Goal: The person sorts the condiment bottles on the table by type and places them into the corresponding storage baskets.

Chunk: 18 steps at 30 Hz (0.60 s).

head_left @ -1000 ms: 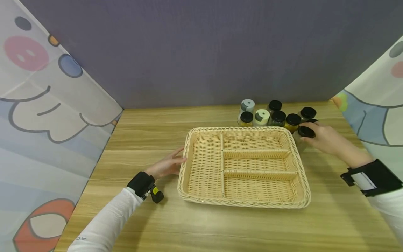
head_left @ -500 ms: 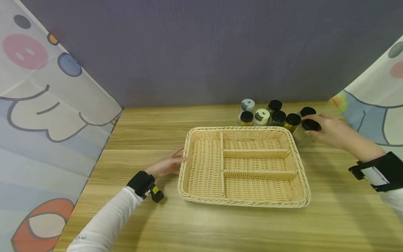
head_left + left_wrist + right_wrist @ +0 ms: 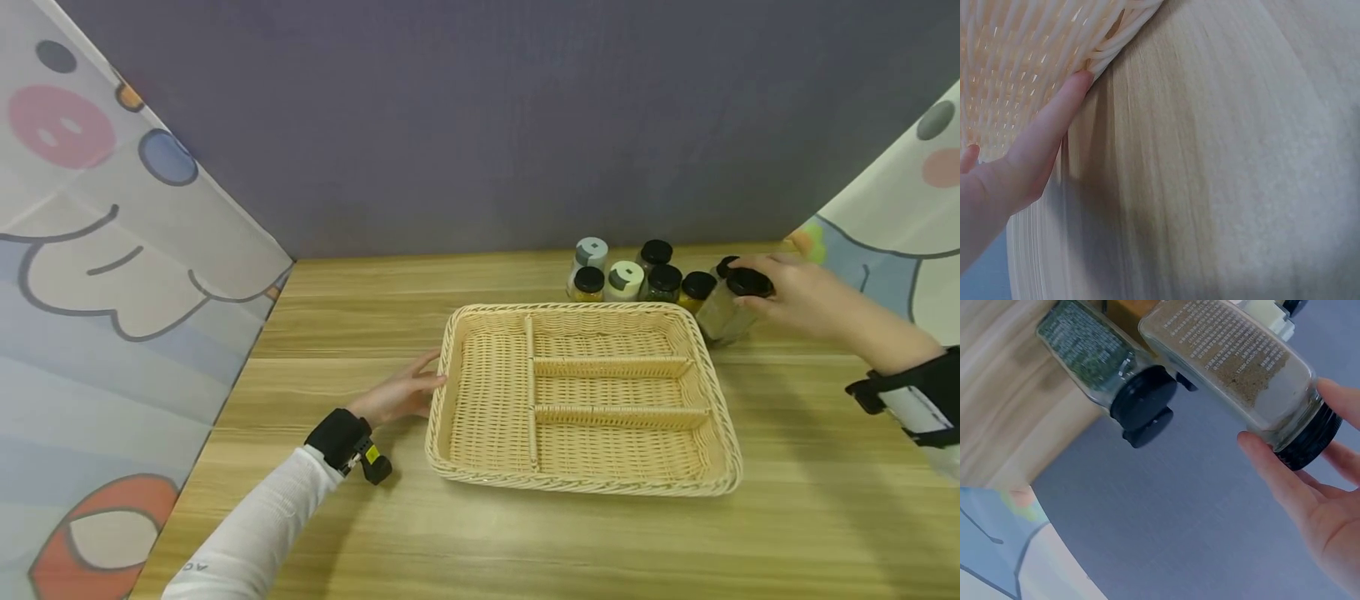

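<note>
My right hand pinches a clear glass spice jar near its black lid, thumb and fingers on opposite sides. In the right wrist view, brown powder partly fills this jar, and white print covers one face. In the head view its lid leans right; I cannot tell whether its base touches the table. My left hand touches the left side of a woven basket with compartments. The left wrist view shows the thumb lying straight against the basket's outer wall; the other fingers are mostly hidden.
Behind the basket stand several jars: a pale-lidded one, a yellow-filled one and black-lidded ones. A green-filled jar stands close to the held jar. A grey partition rises at the table's back edge.
My right hand has moved right and slightly back, drawing the held jar's lid along with it. The left hand and the basket have stayed in place.
</note>
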Available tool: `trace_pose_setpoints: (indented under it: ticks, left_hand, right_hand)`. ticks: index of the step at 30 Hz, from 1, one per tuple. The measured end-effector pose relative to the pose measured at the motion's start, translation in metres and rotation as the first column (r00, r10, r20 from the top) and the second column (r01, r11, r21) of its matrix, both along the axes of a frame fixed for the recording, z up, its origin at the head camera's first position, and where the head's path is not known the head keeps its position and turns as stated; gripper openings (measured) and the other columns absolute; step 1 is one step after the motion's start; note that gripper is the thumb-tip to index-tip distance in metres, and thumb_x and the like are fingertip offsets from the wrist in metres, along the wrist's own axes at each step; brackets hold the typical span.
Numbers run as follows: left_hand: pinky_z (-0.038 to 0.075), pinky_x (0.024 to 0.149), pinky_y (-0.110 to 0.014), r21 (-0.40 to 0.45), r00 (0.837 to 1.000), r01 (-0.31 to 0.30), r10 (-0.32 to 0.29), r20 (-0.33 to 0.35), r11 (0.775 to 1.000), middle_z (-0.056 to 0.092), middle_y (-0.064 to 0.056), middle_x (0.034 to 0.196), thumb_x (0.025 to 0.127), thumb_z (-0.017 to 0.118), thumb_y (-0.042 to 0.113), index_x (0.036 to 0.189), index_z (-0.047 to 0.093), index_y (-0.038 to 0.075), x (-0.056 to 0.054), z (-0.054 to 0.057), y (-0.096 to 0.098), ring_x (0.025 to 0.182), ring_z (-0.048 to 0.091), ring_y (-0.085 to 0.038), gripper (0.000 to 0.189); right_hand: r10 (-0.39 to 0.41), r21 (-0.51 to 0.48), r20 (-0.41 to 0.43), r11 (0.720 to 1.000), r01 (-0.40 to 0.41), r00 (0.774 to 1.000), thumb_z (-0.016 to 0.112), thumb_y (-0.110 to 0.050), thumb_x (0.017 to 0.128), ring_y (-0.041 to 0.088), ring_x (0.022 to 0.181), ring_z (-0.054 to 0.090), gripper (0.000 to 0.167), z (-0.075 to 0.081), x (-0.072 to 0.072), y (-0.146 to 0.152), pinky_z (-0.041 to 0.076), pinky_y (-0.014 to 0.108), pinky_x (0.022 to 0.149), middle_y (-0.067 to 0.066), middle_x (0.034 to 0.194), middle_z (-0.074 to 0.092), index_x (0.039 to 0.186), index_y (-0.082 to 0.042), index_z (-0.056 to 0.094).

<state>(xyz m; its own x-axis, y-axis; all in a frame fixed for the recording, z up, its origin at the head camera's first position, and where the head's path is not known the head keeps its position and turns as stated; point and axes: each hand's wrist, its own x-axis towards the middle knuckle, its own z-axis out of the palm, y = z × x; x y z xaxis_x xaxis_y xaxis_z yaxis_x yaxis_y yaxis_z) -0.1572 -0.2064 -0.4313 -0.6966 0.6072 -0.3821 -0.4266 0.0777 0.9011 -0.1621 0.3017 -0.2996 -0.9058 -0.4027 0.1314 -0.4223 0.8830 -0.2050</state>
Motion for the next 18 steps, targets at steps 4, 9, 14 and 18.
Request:
trace_pose_setpoints:
  ticks: [4, 9, 14, 18]
  left_hand:
    - [0.041, 0.087, -0.053, 0.003, 1.000, 0.005, -0.005, -0.001, 1.000, 0.027, -0.025, 0.137, 0.093, 0.042, 0.014, 0.142, 0.005, 0.023, 0.000, 0.000, 0.000, 0.118, 0.039, -0.034, 0.061]
    - [0.041, 0.087, -0.053, 0.007, 1.000, 0.007, -0.007, 0.006, 1.000, 0.025, -0.025, 0.137, 0.093, 0.043, 0.015, 0.142, 0.004, 0.023, 0.000, 0.001, 0.000, 0.119, 0.037, -0.036, 0.063]
    - [0.041, 0.086, -0.053, 0.014, 1.000, 0.008, -0.008, 0.006, 1.000, 0.025, -0.026, 0.138, 0.093, 0.042, 0.014, 0.142, 0.003, 0.022, 0.000, 0.002, 0.000, 0.120, 0.036, -0.037, 0.063]
    - [0.041, 0.087, -0.053, 0.016, 1.000, 0.007, -0.007, 0.007, 1.000, 0.026, -0.026, 0.137, 0.093, 0.043, 0.014, 0.142, 0.004, 0.022, 0.000, 0.002, 0.000, 0.120, 0.036, -0.037, 0.063]
  right_hand:
    - [0.015, -0.003, -0.024, 1.000, -0.015, 1.000, 0.064, -0.006, 0.078, 0.026, 0.062, 0.052, 0.048, 0.005, 0.000, -0.002, 0.042, 0.038, 0.052, 0.036, 0.113, 0.042, 0.119, 0.009, 0.045]
    - [0.019, 0.004, -0.008, 1.000, -0.019, 1.000, 0.063, -0.010, 0.081, 0.034, 0.070, 0.057, 0.048, 0.012, -0.002, -0.007, 0.046, 0.048, 0.059, 0.036, 0.115, 0.042, 0.121, 0.008, 0.043]
    - [0.037, 0.008, 0.009, 0.999, -0.037, 0.999, 0.062, -0.012, 0.081, 0.027, 0.065, 0.057, 0.049, 0.018, -0.003, -0.014, 0.046, 0.047, 0.060, 0.033, 0.108, 0.044, 0.122, 0.007, 0.042]
    - [0.067, 0.005, -0.018, 0.998, -0.067, 0.998, 0.063, -0.011, 0.081, 0.022, 0.063, 0.054, 0.049, 0.022, -0.003, -0.022, 0.045, 0.041, 0.057, 0.027, 0.102, 0.049, 0.122, 0.006, 0.044]
